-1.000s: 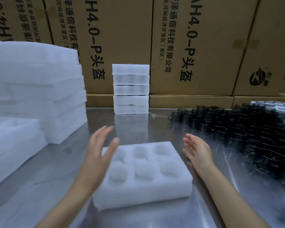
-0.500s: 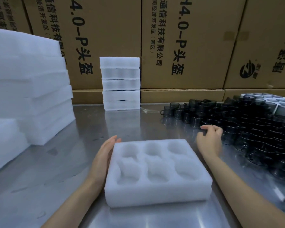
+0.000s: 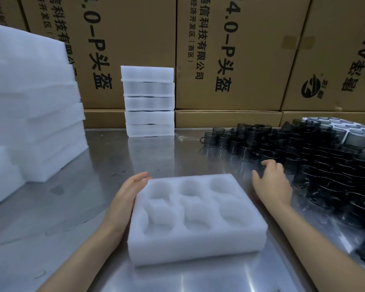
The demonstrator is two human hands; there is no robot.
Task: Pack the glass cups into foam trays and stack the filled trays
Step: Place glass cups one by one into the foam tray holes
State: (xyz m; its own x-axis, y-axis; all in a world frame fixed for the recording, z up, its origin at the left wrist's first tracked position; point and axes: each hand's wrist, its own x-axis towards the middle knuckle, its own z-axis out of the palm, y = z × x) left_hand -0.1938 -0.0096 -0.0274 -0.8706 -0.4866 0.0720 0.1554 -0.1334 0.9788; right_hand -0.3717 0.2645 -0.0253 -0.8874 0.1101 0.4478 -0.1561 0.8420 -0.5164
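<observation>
Steel table (image 3: 105,157), foam tray (image 3: 196,220) between left hand (image 3: 128,193), right hand (image 3: 272,184)

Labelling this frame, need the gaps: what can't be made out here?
All head view:
- Right hand: fingertips curl away toward the glass cups; contact unclear.
- Cup count: dark pile overlaps itself, cut by the right edge.
- Stacked trays: contents hidden by foam walls.
- Left hand: palm hidden against the foam tray.
</observation>
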